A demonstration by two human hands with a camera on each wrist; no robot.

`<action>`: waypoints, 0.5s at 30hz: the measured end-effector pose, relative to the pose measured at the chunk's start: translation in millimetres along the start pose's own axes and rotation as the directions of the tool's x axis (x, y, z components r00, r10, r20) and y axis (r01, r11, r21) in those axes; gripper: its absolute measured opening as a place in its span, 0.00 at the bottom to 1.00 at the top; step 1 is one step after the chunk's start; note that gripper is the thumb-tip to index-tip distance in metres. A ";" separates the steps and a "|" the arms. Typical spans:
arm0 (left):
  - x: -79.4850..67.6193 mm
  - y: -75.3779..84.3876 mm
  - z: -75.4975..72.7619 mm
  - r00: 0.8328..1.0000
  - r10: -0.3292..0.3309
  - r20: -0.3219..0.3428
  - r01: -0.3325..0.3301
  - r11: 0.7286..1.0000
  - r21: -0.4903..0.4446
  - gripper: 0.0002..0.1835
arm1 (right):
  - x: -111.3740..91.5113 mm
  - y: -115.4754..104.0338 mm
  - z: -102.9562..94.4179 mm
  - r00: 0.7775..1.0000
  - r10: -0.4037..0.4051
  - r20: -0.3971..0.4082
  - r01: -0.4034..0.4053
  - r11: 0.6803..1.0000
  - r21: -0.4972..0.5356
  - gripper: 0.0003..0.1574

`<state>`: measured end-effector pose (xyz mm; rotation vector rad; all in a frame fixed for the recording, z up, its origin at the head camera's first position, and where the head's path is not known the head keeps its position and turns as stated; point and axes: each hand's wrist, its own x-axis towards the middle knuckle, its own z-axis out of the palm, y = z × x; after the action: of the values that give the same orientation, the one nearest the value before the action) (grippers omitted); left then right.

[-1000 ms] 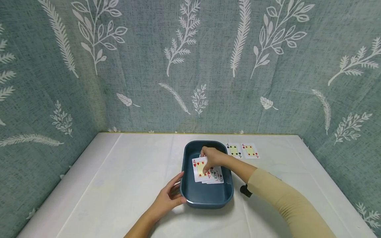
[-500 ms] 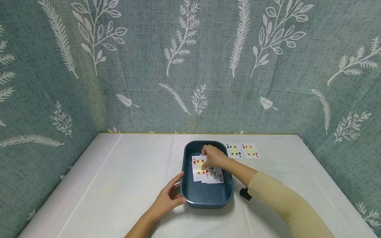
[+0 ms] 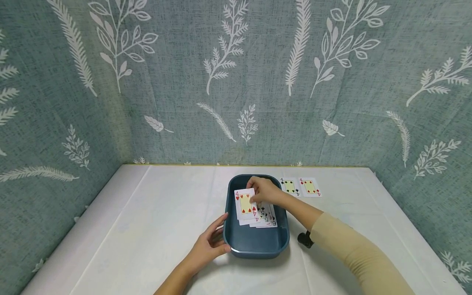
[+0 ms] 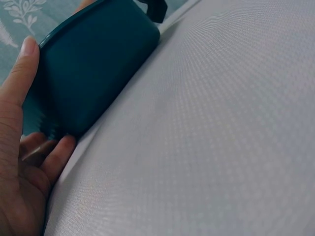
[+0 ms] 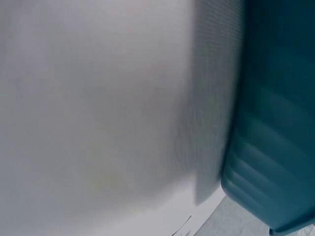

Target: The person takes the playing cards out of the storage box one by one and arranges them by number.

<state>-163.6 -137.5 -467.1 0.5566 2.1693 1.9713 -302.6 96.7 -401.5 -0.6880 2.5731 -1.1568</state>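
Note:
A four of hearts playing card (image 3: 243, 203) is pinched at its right edge by my right hand (image 3: 266, 191), inside a dark blue plastic tub (image 3: 254, 242). Under and beside that card, overlapping cards (image 3: 271, 217) lie face up on the tub floor, with fives and a six partly showing. My left hand (image 3: 207, 245) holds the tub's near left corner. In the left wrist view, the thumb (image 4: 24, 61) presses the tub wall (image 4: 98, 64) and the other fingers curl at its lower corner. The right wrist view has only the tub's outer side (image 5: 275, 128), not the hand.
Right of the tub's far end, a four of spades (image 3: 290, 187) and a four of diamonds (image 3: 310, 187) lie face up side by side. A small black object (image 3: 305, 240) is near the right forearm. White cloth (image 3: 147, 221) covers the table; patterned fabric (image 3: 177, 82) surrounds it.
The right hand has drawn the four of hearts up and slightly left, away from the stack; another red card now shows beneath. The left hand and tub stay put.

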 end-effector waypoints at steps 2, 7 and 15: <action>0.1 0.1 0.0 1.000 0.007 0.004 -0.007 1.000 -0.004 0.41 | -0.6 0.6 -4.0 1.000 -0.023 0.009 0.022 0.998 0.059 0.22; 0.2 -0.2 0.0 1.000 0.008 0.007 -0.008 1.000 -0.004 0.41 | -2.9 3.1 -13.0 0.998 -0.064 0.027 0.059 0.987 0.151 0.21; 0.1 -0.2 0.0 1.000 0.003 0.006 -0.003 1.000 -0.014 0.42 | -4.5 9.6 -26.0 0.998 -0.051 -0.023 0.055 0.975 0.214 0.23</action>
<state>-163.7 -137.4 -467.3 0.5631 2.1506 1.9830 -312.1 121.2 -391.5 -0.7021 2.4079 -1.4380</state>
